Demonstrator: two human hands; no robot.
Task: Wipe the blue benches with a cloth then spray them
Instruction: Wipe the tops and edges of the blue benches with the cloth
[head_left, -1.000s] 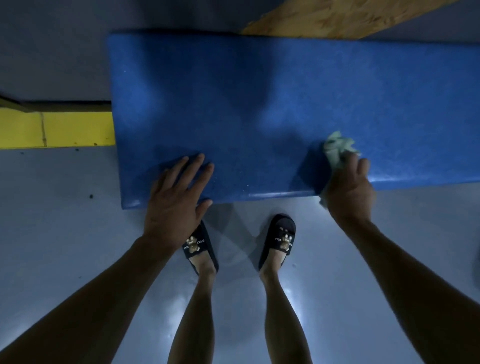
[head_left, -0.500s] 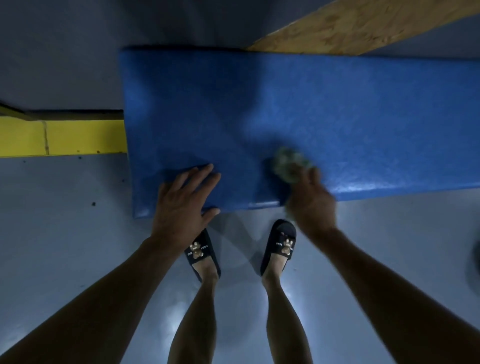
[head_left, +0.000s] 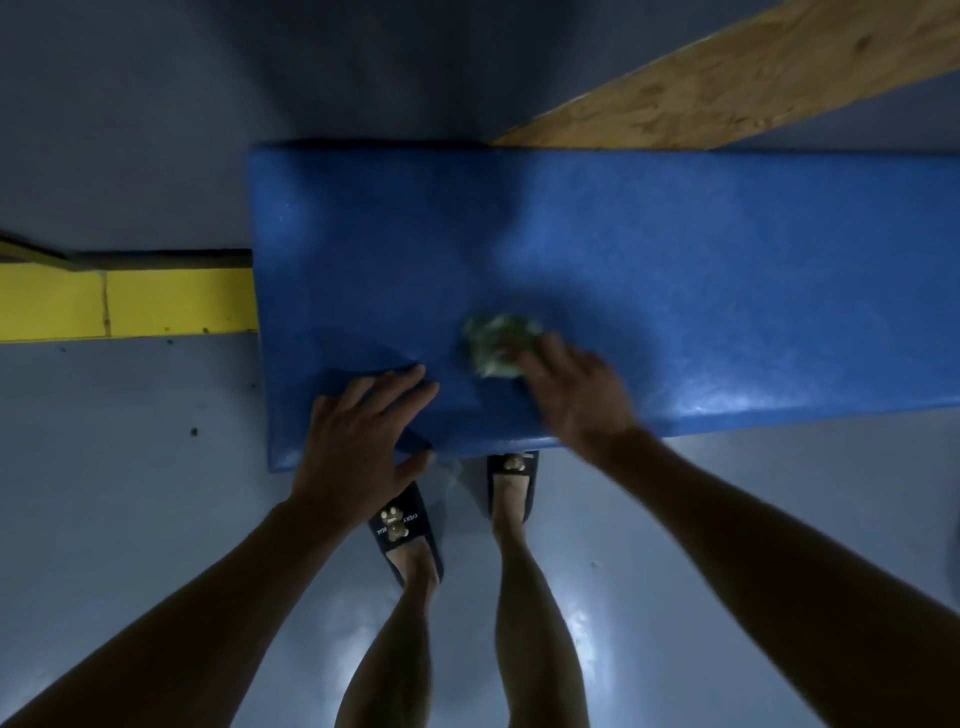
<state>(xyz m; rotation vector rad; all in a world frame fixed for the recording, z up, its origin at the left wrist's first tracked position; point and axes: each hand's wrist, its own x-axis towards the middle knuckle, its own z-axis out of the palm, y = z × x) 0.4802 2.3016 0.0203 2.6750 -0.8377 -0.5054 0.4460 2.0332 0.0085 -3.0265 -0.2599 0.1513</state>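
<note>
Left hand (head_left: 358, 441) lay flat on blue bench (head_left: 675, 270) near its left end, at near edge, fingers spread, gripping nothing; likely for bracing body while leaning over. Right hand (head_left: 571, 395) pressed pale green cloth (head_left: 496, 345) on bench top just right of left hand, fingers laid over crumpled cloth, pushing it flat, not pinching. Right arm reached forward, wrist at near edge. Cloth blurred. No spray bottle visible.

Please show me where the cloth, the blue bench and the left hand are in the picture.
cloth (head_left: 496, 343): head view, on the crumpled pale green bundle ahead of the right hand's fingers.
blue bench (head_left: 727, 270): head view, on its bare top.
left hand (head_left: 358, 441): head view, on the back of the hand.
</note>
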